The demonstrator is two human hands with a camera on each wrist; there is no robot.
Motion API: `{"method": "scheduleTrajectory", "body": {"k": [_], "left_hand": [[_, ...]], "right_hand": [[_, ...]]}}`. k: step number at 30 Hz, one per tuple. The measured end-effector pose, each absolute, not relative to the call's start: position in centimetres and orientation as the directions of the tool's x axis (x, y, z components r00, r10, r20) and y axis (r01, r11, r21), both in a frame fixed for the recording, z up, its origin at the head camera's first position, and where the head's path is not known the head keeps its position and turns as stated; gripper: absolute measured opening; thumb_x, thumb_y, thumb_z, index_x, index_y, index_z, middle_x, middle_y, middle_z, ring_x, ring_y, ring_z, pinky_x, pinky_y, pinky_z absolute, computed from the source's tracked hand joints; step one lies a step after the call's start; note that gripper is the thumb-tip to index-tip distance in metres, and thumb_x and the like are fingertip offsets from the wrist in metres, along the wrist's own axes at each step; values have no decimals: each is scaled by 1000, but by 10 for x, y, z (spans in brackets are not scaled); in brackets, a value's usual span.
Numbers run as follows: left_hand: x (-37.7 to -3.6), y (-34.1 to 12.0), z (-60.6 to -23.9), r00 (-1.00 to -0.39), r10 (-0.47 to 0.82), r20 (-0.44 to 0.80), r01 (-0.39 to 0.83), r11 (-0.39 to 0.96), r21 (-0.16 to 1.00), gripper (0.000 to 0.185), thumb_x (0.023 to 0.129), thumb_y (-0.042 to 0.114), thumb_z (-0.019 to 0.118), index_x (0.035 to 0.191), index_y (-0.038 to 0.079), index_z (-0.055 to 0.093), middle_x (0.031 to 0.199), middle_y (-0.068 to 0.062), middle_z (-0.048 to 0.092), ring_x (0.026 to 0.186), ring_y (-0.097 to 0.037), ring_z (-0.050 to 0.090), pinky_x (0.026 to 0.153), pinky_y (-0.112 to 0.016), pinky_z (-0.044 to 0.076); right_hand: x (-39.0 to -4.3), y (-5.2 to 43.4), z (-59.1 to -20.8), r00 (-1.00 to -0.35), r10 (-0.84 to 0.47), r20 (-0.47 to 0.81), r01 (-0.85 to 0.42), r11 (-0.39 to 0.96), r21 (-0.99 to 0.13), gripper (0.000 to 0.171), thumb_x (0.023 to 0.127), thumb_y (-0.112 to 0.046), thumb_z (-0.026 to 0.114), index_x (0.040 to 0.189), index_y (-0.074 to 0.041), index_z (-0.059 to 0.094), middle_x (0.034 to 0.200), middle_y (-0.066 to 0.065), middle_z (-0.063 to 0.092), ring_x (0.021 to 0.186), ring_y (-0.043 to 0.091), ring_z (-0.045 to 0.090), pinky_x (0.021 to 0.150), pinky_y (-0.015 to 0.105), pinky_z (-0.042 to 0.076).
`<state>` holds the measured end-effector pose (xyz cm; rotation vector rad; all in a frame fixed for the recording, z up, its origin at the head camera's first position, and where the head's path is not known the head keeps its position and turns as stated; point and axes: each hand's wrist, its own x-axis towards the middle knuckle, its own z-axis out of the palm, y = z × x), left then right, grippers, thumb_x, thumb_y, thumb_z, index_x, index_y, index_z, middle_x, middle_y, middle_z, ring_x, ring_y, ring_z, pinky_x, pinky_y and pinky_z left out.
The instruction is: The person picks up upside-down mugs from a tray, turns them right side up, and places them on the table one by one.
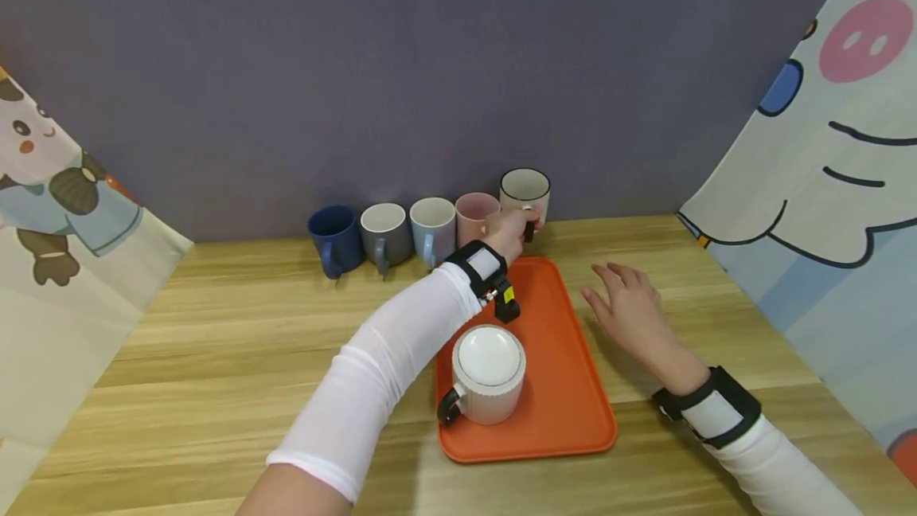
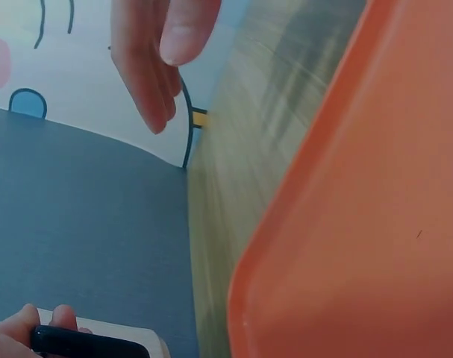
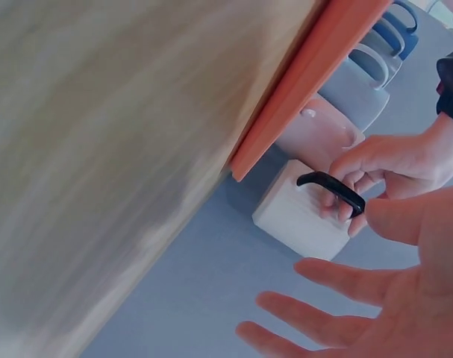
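Behind the far edge of the orange tray [image 1: 566, 388], standing on the counter [image 1: 215, 357] at the end of the mug row: the cream mug [image 1: 525, 191]. Gripping its black handle [image 3: 332, 189] with curled left hand [image 1: 510, 231] fingers. Worth keeping upright, lifting straight over the tray rim. Resting beside the tray, right hand [image 1: 630, 309], fingers spread, holding nothing.

Four mugs [image 1: 404, 233] (blue, grey, light-blue, pink) line the wooden table [image 1: 215, 357].
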<state>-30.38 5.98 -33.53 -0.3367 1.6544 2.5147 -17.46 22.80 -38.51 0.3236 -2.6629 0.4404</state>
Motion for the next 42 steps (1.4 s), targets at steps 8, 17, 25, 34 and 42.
{"method": "scheduleTrajectory", "body": {"k": [8, 17, 25, 34, 42], "left_hand": [[-304, 63, -341, -965, -33, -261, -218, -457, 862, 24, 79, -10, 67, 102, -9, 60, 79, -12, 65, 59, -19, 53, 67, -32, 48], [-300, 67, -347, -953, -106, -283, -210, -441, 873, 71, 76, -13, 68, 136, -9, 31, 70, -6, 60, 58, -20, 53, 76, -41, 51], [-300, 74, -352, -947, -162, -277, -199, -381, 903, 54, 76, -9, 71, 126, -10, 48, 67, -3, 57, 55, -16, 53, 84, -46, 53], [-298, 75, -355, -947, -192, -257, -202, -267, 942, 24, 78, 0, 75, 99, -5, 67, 65, 0, 58, 59, -19, 55, 82, -45, 54], [-297, 77, -357, -957, -169, -236, -188, -257, 948, 16, 80, -1, 72, 95, -7, 69, 67, -1, 59, 58, -17, 53, 85, -47, 52]], "right_hand": [[-171, 236, -384, -888, -130, 442, -262, 931, -254, 42, 92, -23, 61, 125, 4, 55, 125, 34, 51, 110, 57, 46, 82, 70, 38], [-166, 244, -383, -906, -115, 406, -238, 934, -267, 43, 95, -26, 58, 127, 3, 54, 127, 35, 49, 112, 58, 43, 82, 71, 37], [-165, 249, -381, -917, -103, 385, -225, 931, -288, 44, 95, -27, 57, 127, 4, 53, 126, 36, 48, 111, 59, 42, 81, 73, 35], [-164, 250, -380, -922, -96, 376, -215, 933, -289, 45, 96, -28, 56, 128, 4, 52, 127, 36, 47, 111, 60, 41, 80, 74, 34], [-164, 255, -383, -916, -78, 394, -207, 932, -297, 44, 95, -27, 57, 126, 4, 53, 124, 36, 48, 110, 59, 41, 80, 73, 33]]}}
